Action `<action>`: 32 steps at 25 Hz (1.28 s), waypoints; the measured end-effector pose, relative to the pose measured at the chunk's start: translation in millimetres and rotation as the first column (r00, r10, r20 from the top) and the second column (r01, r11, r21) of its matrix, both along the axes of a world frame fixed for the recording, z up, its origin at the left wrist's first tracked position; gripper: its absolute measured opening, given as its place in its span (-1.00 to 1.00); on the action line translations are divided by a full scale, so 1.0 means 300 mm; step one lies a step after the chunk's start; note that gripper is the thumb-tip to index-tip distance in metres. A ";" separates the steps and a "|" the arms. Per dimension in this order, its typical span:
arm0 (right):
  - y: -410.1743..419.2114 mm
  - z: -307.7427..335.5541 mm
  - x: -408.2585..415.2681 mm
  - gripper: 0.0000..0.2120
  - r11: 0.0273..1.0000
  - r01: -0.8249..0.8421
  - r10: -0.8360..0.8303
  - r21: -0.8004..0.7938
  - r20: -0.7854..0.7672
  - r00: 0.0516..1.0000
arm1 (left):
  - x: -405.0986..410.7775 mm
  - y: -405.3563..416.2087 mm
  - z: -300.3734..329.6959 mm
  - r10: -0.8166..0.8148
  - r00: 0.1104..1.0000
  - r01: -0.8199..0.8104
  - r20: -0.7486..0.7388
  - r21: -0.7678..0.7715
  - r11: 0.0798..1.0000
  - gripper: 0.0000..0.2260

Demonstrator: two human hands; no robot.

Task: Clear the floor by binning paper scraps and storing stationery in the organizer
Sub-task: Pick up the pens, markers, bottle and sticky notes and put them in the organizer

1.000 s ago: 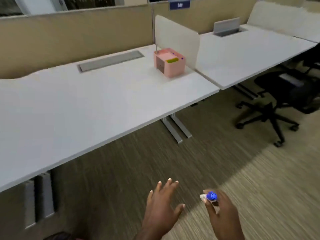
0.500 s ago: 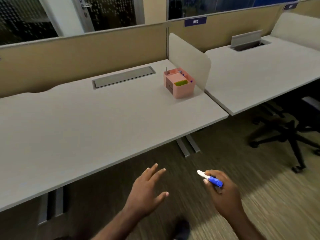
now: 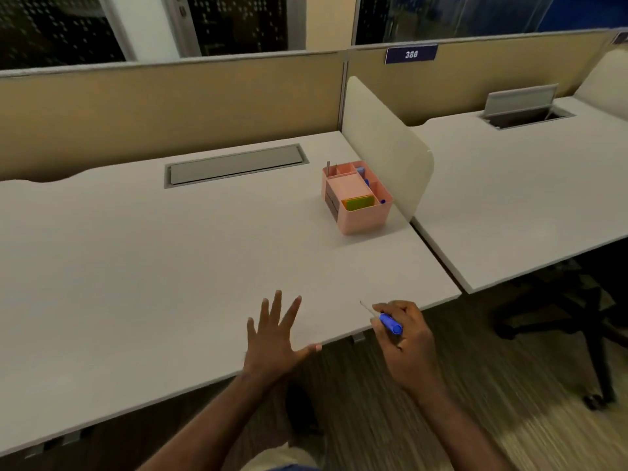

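The left hand (image 3: 272, 338) is over the near edge of the desk (image 3: 136, 266). Its fingers (image 3: 277, 307) are spread wide and hold nothing. The thumb sticks out to the side, past the desk edge.

Just to the right of those fingers is the right hand (image 3: 406, 338). Its fingers (image 3: 390, 309) are curled and pinch a pen (image 3: 387, 321). The pen has a blue cap end by the knuckles. Its thin pale end pokes out past the fingertips, up and to the left, over the desk corner. Below both hands is the brown carpet floor (image 3: 373, 419).

Far ahead of the fingers, well apart from them, a pink organizer (image 3: 365, 217) stands on the desk. It is next to a pale divider (image 3: 384, 144). Inside it, on the near side, are green and orange sticky notes (image 3: 360, 202). Some blue things lie in the slot on its right side, but they are too small to tell.

To the left of the organizer is a long gray flap (image 3: 234, 163) set in the desk. Off to the right of the fingers, a dark chair (image 3: 577, 317) sits under the next desk (image 3: 526, 185). On the back wall is a blue sign (image 3: 411, 54).
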State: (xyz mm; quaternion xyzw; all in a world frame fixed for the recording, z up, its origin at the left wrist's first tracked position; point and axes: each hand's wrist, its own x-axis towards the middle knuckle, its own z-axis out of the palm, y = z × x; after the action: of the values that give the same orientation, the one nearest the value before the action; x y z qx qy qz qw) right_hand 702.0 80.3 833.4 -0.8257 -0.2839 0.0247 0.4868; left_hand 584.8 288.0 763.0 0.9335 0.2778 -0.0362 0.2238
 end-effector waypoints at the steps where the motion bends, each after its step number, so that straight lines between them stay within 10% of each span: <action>1: 0.037 0.002 0.057 -0.79 1.000 -0.009 0.009 -0.007 0.014 1.000 | 0.053 0.045 -0.024 0.021 1.000 -0.021 -0.022 -0.005 1.000 -0.13; 32: 0.916 -0.001 1.250 -0.85 0.971 -0.046 0.057 -0.233 0.040 0.998 | 0.512 0.450 -0.137 0.210 0.945 -0.248 -0.252 -0.129 0.960 -0.04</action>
State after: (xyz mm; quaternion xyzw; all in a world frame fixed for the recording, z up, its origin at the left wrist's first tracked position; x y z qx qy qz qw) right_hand 1076.9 355.0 833.2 -0.8697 -0.3114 0.0511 0.3795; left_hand 738.4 423.0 721.9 0.8629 0.4054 -0.1424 0.2658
